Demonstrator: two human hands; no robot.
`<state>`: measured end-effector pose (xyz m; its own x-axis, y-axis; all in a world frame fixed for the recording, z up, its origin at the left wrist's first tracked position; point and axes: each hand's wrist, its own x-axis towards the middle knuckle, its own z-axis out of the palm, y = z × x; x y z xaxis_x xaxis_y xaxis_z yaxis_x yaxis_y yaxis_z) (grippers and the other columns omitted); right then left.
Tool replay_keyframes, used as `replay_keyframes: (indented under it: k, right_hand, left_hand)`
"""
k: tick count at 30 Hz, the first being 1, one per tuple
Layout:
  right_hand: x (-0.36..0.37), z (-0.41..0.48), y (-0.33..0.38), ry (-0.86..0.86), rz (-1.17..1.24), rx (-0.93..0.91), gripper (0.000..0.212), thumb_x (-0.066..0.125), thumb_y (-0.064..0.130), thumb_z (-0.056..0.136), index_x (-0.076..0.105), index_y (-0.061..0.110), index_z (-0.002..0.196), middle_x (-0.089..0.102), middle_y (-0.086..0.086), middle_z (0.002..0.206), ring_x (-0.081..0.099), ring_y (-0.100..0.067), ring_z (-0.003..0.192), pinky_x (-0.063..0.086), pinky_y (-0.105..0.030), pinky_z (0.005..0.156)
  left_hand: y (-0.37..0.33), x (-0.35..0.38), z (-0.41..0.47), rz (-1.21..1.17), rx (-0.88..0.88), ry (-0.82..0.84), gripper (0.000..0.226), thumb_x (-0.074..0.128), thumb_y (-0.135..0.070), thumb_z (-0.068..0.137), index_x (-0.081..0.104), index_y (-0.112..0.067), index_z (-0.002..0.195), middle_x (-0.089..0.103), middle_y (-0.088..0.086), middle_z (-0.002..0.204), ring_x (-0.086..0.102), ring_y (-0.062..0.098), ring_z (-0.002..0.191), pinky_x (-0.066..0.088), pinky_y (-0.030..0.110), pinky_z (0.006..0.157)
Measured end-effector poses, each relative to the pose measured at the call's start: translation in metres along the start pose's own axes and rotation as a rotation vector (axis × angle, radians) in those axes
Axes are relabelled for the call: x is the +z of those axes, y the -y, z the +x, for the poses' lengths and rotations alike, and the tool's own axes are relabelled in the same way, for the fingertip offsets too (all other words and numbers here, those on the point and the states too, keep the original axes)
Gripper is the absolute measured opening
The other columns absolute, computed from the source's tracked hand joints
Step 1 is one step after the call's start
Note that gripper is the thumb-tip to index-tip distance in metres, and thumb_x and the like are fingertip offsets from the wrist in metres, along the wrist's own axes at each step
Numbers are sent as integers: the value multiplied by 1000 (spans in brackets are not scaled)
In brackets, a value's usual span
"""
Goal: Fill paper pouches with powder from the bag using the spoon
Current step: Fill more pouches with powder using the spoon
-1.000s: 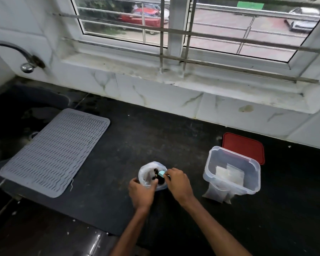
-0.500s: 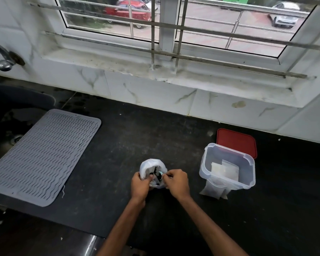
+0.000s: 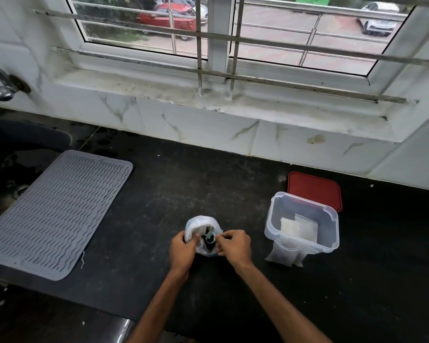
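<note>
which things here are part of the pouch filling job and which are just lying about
In use: bag, spoon, left hand, right hand, clear tub holding pouches.

Lying about: red lid, grey mat, tap.

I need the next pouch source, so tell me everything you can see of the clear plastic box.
The clear plastic box stands upright and lidless on the black counter, right of both hands, untouched. It is translucent, rectangular, with rounded corners and a thick rim. White pouches lie inside; more sit against its near base. A red lid lies flat behind it.

Barred window (image 3: 233, 33) above black countertop (image 3: 159, 194)
</note>
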<state>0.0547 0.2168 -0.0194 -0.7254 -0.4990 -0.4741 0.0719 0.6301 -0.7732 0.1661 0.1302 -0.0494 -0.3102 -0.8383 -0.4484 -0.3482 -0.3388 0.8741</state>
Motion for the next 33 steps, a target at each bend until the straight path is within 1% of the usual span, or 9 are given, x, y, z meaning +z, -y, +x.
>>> replay_keyframes:
  k: [4, 8, 11, 15, 18, 22, 26, 30, 33]
  right_hand:
    - [7, -4, 0, 13, 46, 6, 17, 69, 14, 90, 71, 18, 74, 72, -3, 70, 72, -13, 62, 62, -29, 62]
    - [5, -4, -2, 41, 102, 51, 10, 68, 13, 91, 73, 10, 82, 73, -6, 73, 73, -15, 65, 62, -28, 62]
    - [-3, -4, -3, 57, 192, 91, 11, 67, 12, 92, 73, 7, 84, 72, -11, 76, 71, -15, 64, 60, -26, 61]
    - [-18, -6, -3, 145, 319, 165, 11, 67, 12, 92, 72, 3, 87, 72, -12, 78, 69, -15, 64, 59, -26, 61]
    - [-39, -13, 0, 192, 432, 180, 12, 70, 13, 91, 72, 2, 91, 71, -13, 80, 70, -18, 70, 58, -27, 64]
    - [-93, -31, 6, 134, 477, 143, 13, 70, 16, 90, 73, 6, 96, 74, -11, 86, 72, -18, 77, 59, -28, 67]
    - [-150, -44, -1, -5, 454, 86, 10, 69, 17, 90, 74, 9, 92, 75, -10, 84, 71, -17, 75, 62, -33, 71]
    - [-195, -52, -22, -142, 387, 5, 7, 69, 12, 90, 74, 7, 91, 74, -13, 84, 68, -16, 70, 60, -27, 65]
    - [-206, -54, -38, -183, 309, -43, 6, 70, 12, 90, 75, 8, 90, 74, -13, 80, 68, -15, 65, 58, -23, 59]
  left_hand:
    - [-1, 1, -5, 5, 49, -50, 14, 73, -29, 87, 69, -15, 88, 74, 4, 80, 72, 19, 76, 60, 38, 69]
    - [-1, 1, -3, -4, 35, -69, 17, 73, -30, 87, 68, -14, 91, 74, 7, 84, 71, 21, 79, 60, 40, 71]
    - [2, -2, 2, -32, 8, -83, 19, 73, -24, 87, 65, -12, 98, 73, 10, 93, 70, 23, 86, 58, 46, 81]
    - [-8, -6, -7, -42, 39, -89, 44, 76, -21, 84, 53, -9, 121, 66, 9, 113, 65, 18, 97, 53, 36, 88]
    - [-21, -7, -23, 151, 264, -252, 60, 73, -28, 87, 44, -13, 137, 51, 7, 137, 51, 21, 124, 44, 40, 105]
    - [-42, 17, -55, 317, 723, -340, 44, 70, -14, 87, 51, -12, 127, 47, 5, 140, 43, 19, 130, 33, 26, 109]
    - [-44, 61, -71, 342, 875, -143, 35, 67, -16, 89, 55, -16, 123, 51, 2, 134, 47, 15, 128, 38, 29, 108]
    - [-33, 100, -88, 543, 842, 232, 37, 65, -32, 92, 54, -36, 126, 50, -16, 119, 55, 0, 105, 51, 21, 83]
    - [-26, 117, -92, 676, 853, 376, 45, 63, -31, 93, 48, -45, 132, 53, -20, 110, 56, -3, 94, 50, 12, 72]
